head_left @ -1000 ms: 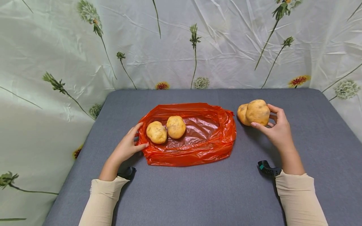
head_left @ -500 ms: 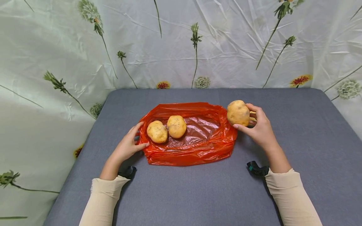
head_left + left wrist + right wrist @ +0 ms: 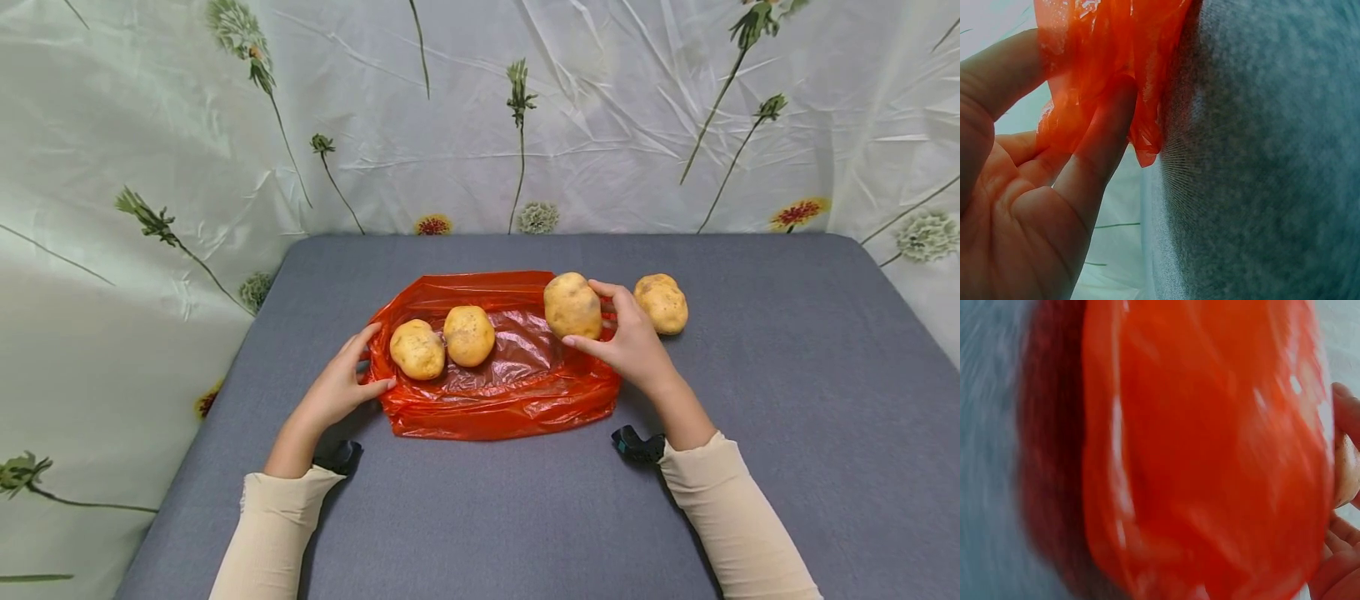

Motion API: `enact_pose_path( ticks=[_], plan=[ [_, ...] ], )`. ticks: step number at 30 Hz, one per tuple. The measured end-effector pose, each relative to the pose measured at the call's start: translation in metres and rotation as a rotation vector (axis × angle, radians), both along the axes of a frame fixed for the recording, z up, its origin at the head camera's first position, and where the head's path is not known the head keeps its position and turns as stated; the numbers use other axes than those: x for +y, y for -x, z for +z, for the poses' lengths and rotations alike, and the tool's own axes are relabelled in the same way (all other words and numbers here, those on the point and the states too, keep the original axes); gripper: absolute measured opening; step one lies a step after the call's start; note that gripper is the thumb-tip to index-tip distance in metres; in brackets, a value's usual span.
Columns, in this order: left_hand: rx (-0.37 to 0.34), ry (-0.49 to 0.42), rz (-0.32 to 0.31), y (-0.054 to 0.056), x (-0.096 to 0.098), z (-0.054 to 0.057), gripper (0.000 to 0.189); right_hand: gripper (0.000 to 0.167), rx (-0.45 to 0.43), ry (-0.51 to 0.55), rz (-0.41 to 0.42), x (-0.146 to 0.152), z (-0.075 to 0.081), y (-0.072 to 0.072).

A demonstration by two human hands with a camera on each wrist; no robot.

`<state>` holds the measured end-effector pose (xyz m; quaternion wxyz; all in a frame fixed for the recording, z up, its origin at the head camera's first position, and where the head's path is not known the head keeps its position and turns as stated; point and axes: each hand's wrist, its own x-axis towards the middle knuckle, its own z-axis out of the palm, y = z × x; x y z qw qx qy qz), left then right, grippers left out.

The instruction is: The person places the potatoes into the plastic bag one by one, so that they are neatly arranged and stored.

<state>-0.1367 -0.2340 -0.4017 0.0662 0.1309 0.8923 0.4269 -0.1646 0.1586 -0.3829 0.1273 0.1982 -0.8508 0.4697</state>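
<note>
My right hand (image 3: 630,346) holds a potato (image 3: 572,307) between thumb and fingers, above the right part of a red plastic bag (image 3: 495,417). The bag lies with its mouth spread wide. Two potatoes rest inside at its left end, a lumpy one (image 3: 417,350) and a rounder one (image 3: 468,336) beside it. At the bag's left edge, my left hand (image 3: 337,387) grips the plastic with thumb and fingers; in the left wrist view, the fingertips show dimly through the red film (image 3: 1104,37). The bag's side fills most of the right wrist view, with the held potato (image 3: 1346,472) partly hidden.
Another potato (image 3: 662,304) lies on the grey table (image 3: 495,517), right of the bag and just behind my right hand. A pale curtain (image 3: 450,125) printed with flowers hangs along the back and left of the table. Each wrist carries a black camera mount (image 3: 637,444).
My right hand has carried the potato leftward, from beside the bag to above its right part. The potato left on the table now shows fully. My left hand and the bag stay nearly still.
</note>
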Motion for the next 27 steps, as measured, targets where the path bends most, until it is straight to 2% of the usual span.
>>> enact_pose_path(
  ticks=[5, 11, 20, 27],
  plan=[
    [-0.002, 0.001, 0.001, 0.000, 0.000, 0.000, 0.084, 0.073, -0.028, -0.017, 0.040, -0.015, -0.005, 0.002],
    [-0.002, 0.002, 0.002, 0.000, 0.001, 0.000, 0.085, 0.071, -0.116, -0.043, 0.084, -0.032, -0.011, 0.008],
    [0.005, 0.008, 0.000, 0.000, 0.000, -0.001, 0.084, 0.071, -0.228, -0.108, 0.087, -0.049, -0.014, 0.012],
    [0.000, 0.006, 0.002, 0.000, 0.001, 0.000, 0.084, 0.068, -0.265, -0.137, 0.100, -0.058, -0.018, 0.015]
  ],
)
